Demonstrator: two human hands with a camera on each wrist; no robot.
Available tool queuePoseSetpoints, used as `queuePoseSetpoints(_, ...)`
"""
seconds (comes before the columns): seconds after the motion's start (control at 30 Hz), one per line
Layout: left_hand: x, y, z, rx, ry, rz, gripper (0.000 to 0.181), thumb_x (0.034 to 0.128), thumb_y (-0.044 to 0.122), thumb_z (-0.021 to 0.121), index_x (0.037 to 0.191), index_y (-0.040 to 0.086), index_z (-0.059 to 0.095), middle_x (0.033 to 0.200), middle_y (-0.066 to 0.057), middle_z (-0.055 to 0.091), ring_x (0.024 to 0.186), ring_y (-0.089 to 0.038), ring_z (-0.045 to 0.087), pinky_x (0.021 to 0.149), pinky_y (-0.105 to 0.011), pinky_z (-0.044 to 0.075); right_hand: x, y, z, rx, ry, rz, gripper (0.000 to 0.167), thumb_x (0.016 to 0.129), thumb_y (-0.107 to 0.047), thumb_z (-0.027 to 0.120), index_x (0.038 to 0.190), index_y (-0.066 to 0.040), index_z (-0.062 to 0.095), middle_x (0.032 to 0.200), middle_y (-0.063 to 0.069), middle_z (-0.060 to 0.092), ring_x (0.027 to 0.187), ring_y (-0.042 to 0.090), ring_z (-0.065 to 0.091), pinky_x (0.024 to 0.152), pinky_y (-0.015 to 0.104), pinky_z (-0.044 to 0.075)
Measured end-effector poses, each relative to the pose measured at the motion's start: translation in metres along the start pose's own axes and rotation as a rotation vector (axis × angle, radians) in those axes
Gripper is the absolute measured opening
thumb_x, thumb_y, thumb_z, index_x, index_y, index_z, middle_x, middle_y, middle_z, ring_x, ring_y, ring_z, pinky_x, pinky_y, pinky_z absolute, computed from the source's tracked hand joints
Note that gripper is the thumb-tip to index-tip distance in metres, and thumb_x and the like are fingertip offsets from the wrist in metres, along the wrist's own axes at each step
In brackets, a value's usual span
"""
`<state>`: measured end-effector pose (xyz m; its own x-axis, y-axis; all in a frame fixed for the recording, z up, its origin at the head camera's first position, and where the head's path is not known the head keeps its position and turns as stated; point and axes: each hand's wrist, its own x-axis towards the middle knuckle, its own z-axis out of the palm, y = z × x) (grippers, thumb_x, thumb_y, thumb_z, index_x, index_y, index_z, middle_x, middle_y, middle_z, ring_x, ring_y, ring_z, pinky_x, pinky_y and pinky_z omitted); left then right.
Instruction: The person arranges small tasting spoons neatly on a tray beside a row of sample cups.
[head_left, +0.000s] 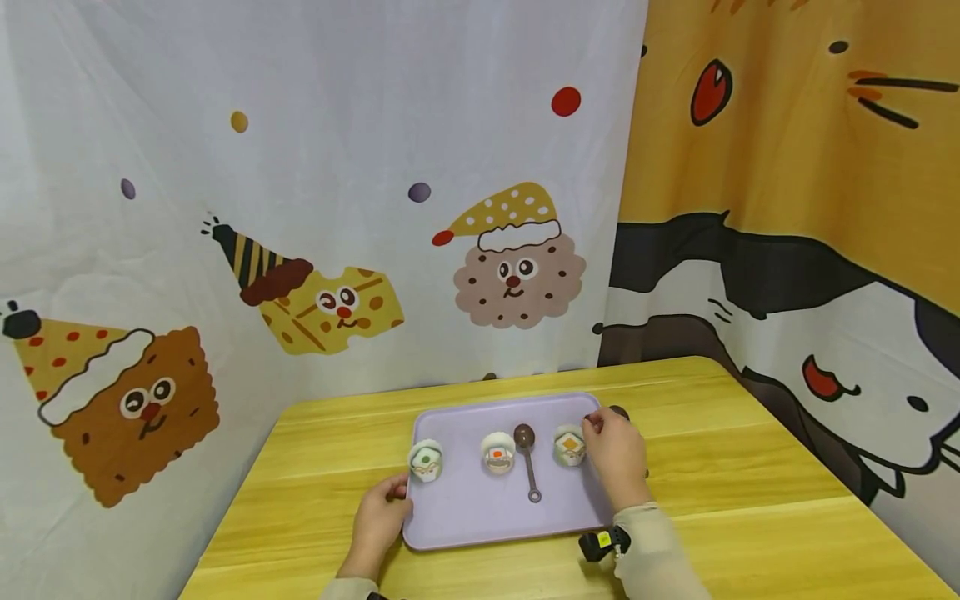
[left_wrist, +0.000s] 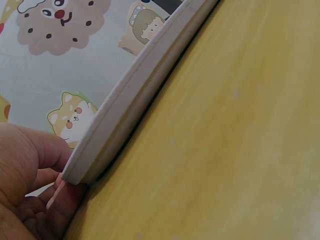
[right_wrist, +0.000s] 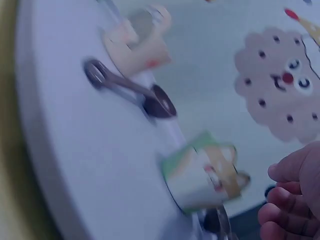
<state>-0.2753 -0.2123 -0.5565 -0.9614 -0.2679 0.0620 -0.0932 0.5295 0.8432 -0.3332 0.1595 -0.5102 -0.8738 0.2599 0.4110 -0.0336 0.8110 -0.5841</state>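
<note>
A lilac tray lies on the table, and my left hand grips its left edge, fingers tucked under the rim in the left wrist view. Three small decorated cups stand on it: a left cup, a middle cup and a right cup. Between the middle and right cups lies a brown spoon. Beside the right cup, my right hand hovers with fingers loosely bent and nothing visible between them. A second brown spoon shows partly behind that cup in the blurred right wrist view.
Another brown piece, probably a spoon's bowl, shows behind my right hand. The wooden table extends around the tray. Cartoon-printed curtains hang behind the table and to the right.
</note>
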Motion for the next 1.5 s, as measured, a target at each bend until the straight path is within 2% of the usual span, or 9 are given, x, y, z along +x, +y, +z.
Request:
queuePoseSetpoints(0.1,0.0,-0.001,0.0,0.001,0.002,0.007,0.047,0.0731,0.001,0.068,0.12,-0.002,0.071,0.092,-0.003,0.067,0.086,-0.019,0.059,0.078,-0.034,0.046,0.004,0.011,-0.007,0.008,0.004,0.047,0.021,0.091,-0.022,0.069,0.096,-0.002,0.071,0.078,0.009,0.067,0.069,0.028,0.061,0.064,0.047,0.049)
queuePoseSetpoints(0.27,0.0,-0.001,0.0,0.004,0.006,0.015,0.047,0.073,0.001,0.068,0.119,-0.002,0.071,0.092,-0.003,0.067,0.085,-0.018,0.058,0.077,-0.034,0.045,0.009,0.028,-0.015,0.017,0.037,0.071,0.022,0.09,-0.019,0.069,0.099,0.001,0.072,0.085,0.014,0.069,0.077,0.032,0.064,0.069,0.05,0.05)
queuePoseSetpoints(0.6,0.002,-0.002,0.002,-0.002,-0.004,-0.01,0.047,0.0744,0.001,0.068,0.121,-0.002,0.07,0.093,-0.003,0.067,0.09,-0.021,0.059,0.08,-0.035,0.047,0.008,0.05,-0.019,0.011,-0.015,0.166,0.032,0.091,-0.019,0.069,0.11,0.006,0.07,0.095,0.021,0.068,0.086,0.038,0.064,0.074,0.053,0.048)
queuePoseSetpoints(0.9,0.001,-0.001,0.003,-0.005,0.006,-0.003,0.046,0.0737,0.0,0.068,0.12,-0.002,0.071,0.093,-0.003,0.067,0.091,-0.022,0.06,0.08,-0.034,0.046,0.005,0.06,-0.014,0.005,-0.043,0.18,0.034,0.089,-0.018,0.068,0.111,0.009,0.069,0.094,0.023,0.069,0.085,0.04,0.065,0.075,0.054,0.049)
queuePoseSetpoints(1.17,0.0,0.0,0.001,-0.005,0.003,0.0,0.047,0.0737,0.0,0.068,0.121,-0.002,0.07,0.094,-0.004,0.067,0.093,-0.023,0.06,0.084,-0.038,0.046,0.003,0.068,-0.008,-0.018,-0.072,0.189,0.033,0.086,-0.015,0.069,0.106,0.01,0.07,0.096,0.024,0.072,0.087,0.043,0.067,0.078,0.055,0.05)
queuePoseSetpoints(1.5,-0.001,0.0,-0.001,-0.004,0.001,0.01,0.047,0.0735,0.001,0.068,0.12,-0.003,0.07,0.094,-0.004,0.067,0.092,-0.023,0.06,0.082,-0.037,0.046,0.003,0.072,-0.005,-0.037,-0.098,0.179,0.023,0.083,-0.008,0.071,0.1,0.008,0.073,0.09,0.022,0.072,0.08,0.039,0.066,0.072,0.054,0.05)
